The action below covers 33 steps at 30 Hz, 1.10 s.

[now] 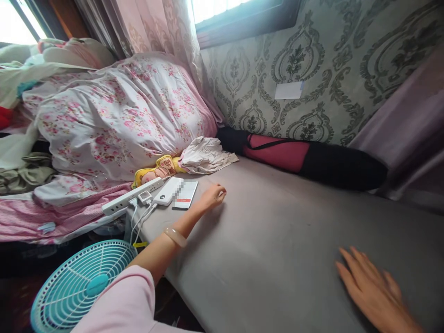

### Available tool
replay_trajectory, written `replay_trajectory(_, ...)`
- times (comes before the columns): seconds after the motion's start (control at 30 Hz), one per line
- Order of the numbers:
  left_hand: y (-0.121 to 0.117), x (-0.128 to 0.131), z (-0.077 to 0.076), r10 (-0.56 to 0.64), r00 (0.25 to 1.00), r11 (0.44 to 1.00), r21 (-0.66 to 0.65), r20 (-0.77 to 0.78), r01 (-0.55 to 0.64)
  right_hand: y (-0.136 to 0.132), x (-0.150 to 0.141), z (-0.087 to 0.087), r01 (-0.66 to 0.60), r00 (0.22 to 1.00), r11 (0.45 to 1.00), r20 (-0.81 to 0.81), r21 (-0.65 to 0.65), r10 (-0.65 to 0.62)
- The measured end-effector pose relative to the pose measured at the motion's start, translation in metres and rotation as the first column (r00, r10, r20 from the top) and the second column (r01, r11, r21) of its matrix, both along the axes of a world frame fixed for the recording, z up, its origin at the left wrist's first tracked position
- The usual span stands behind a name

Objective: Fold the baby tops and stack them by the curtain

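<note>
My left hand [212, 196] rests on the grey bed sheet [277, 231] with its fingers curled loosely, holding nothing, just right of a phone [186, 194] with a lit screen. A pale bangle sits on that wrist. A white power bank [168, 191] lies next to the phone, and a white power strip [133, 196] with plugged cables lies further left. My right hand [373, 286] lies flat at the lower right, fingers stretched out on the sheet, nothing in it.
A large floral duvet bundle [114, 111] and piled clothes fill the left. A yellow plush toy [156, 170] and a crumpled white cloth [206, 155] lie at the bundle's foot. A black and red roll [298, 157] lies along the patterned wall. A teal fan [79, 282] stands below the bed edge.
</note>
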<state>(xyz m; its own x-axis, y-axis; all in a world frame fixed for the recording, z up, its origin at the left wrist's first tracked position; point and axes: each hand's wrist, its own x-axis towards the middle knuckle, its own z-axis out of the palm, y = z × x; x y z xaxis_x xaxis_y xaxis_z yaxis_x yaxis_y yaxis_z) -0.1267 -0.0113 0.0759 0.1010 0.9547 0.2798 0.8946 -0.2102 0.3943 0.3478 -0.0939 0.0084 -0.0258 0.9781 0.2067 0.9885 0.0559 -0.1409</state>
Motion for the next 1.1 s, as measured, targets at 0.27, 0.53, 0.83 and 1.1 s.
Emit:
replay_trajectory(0.27,0.061,-0.061,0.013,0.403,0.899,0.915,0.11,-0.17,-0.389,0.01,-0.146,0.035,-0.341,0.939,0.907,-0.125,-0.245,0.32)
replay_trajectory(0.53,0.093,-0.094,0.032,0.395,0.9,0.918,0.034,-0.182,-0.396,0.02,-0.199,0.046,-0.396,0.914,0.876,-0.215,-0.277,0.345)
replay_trajectory(0.83,0.109,-0.1,0.03,0.382,0.915,0.917,-0.073,-0.133,-0.393,0.018,-0.202,0.025,-0.363,0.918,0.922,-0.219,-0.133,0.33)
replay_trajectory(1.1,0.108,-0.088,0.054,0.327,0.94,0.938,0.086,0.098,-0.335,0.016,-0.203,0.029,-0.344,0.928,0.93,-0.195,-0.129,0.317)
